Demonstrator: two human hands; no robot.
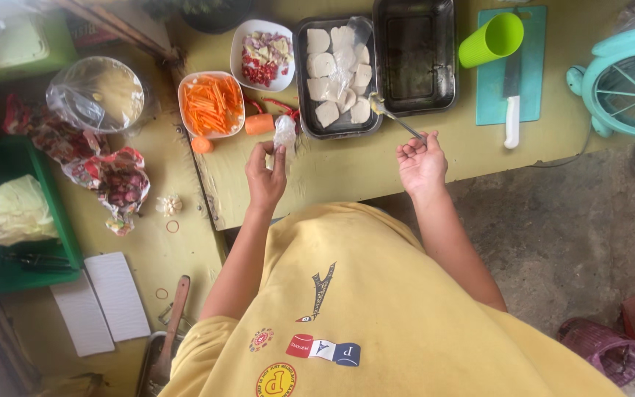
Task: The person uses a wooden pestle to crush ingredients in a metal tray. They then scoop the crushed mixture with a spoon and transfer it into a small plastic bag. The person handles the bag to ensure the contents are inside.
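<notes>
Here the left hand [266,175] pinches a small clear plastic packet [285,132] above the table edge, just beside the dark metal tray of white tofu slabs [336,70]. The right hand [420,162] grips a metal spoon [395,117], its bowl over the tray rim. Seasoning seems under way; emptying the packet likely calls for steady tipping.

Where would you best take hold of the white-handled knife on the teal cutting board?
Grip the knife by its white handle, the end nearer the person, coming from the table's near edge. It lies flat on the teal cutting board, blade pointing away towards the green cup, and the handle is clear.
</notes>
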